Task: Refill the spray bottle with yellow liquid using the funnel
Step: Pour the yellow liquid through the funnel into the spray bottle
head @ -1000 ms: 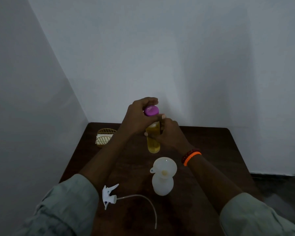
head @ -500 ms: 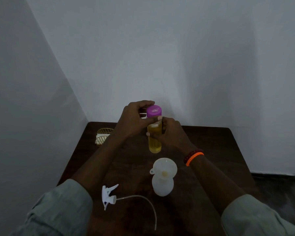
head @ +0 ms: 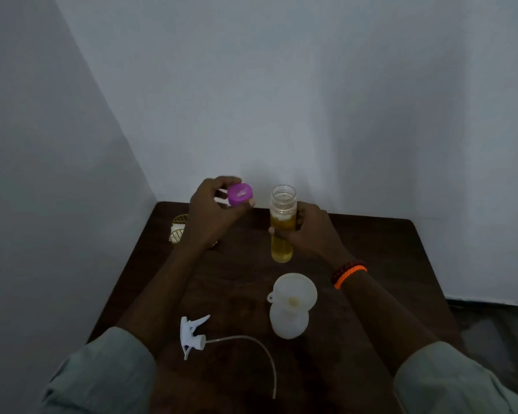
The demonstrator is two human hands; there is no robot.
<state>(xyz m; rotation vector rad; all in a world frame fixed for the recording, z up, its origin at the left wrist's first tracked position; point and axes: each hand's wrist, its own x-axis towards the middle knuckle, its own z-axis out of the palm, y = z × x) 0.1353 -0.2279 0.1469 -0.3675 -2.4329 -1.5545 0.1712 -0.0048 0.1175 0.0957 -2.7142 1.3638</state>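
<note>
Left hand (head: 213,210) covers the front of the gold basket (head: 178,228) w/ a pale item inside, too dim and small to tell what it is. Right hand (head: 308,231) wraps the mid part of the bottle of yellow liquid (head: 282,225), hiding that stretch. Funnel (head: 295,289) hides the spray bottle (head: 289,324) neck; both sleeves are cut off by the bottom edge, and the table (head: 386,264) near edge is hidden behind the arms.

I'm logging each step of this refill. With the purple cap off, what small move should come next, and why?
Probably tilt the open bottle of yellow liquid in the right hand over the funnel, which already sits in the spray bottle. The left hand holds the purple cap clear.
</note>
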